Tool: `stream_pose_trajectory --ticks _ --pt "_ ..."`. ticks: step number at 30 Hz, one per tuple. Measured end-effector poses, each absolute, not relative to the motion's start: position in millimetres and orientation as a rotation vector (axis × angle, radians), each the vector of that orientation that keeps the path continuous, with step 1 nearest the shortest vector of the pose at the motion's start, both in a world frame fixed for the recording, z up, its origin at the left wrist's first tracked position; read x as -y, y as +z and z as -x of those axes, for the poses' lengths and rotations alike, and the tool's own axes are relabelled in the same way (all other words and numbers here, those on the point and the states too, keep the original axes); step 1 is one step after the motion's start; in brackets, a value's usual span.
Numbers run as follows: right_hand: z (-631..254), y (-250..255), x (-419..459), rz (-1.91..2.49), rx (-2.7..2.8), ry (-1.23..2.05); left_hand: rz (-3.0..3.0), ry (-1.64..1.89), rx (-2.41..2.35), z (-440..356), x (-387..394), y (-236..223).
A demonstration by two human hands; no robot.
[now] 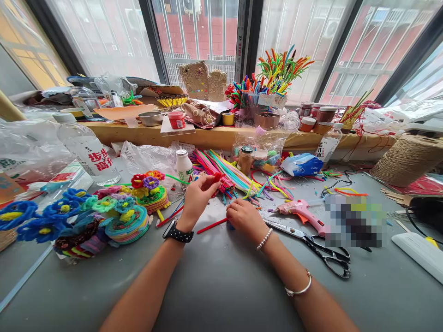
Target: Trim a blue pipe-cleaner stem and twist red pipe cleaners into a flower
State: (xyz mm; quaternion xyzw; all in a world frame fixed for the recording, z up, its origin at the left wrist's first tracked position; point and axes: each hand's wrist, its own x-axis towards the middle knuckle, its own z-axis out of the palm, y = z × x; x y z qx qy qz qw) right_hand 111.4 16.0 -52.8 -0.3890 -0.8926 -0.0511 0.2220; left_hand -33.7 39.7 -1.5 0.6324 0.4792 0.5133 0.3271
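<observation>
My left hand (198, 199), with a dark watch at the wrist, pinches a small red pipe-cleaner piece (217, 177) between thumb and fingertips. Just above the grey tabletop, my right hand (246, 220) has its fingers curled together at the end of a straight red pipe cleaner (212, 226). Its fingertips are partly hidden, and a bit of blue shows beneath them. Behind both hands lies a loose bundle of colourful pipe cleaners (235, 173). Fuzzy pipe-cleaner flowers (64, 208) on round, coiled bases stand to the left.
Black-handled scissors (309, 242) and a pink glue gun (301, 212) lie right of my right hand. A small white bottle (183, 167) and a brown jar (245, 160) stand behind. A big twine spool (406, 159) is at far right, a water bottle (88, 150) at left.
</observation>
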Motion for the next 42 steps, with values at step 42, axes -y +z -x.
stream_pose_trajectory --ticks 42 --pt "-146.1 -23.8 -11.6 1.27 1.712 0.476 -1.401 1.286 -1.095 38.1 -40.6 6.5"
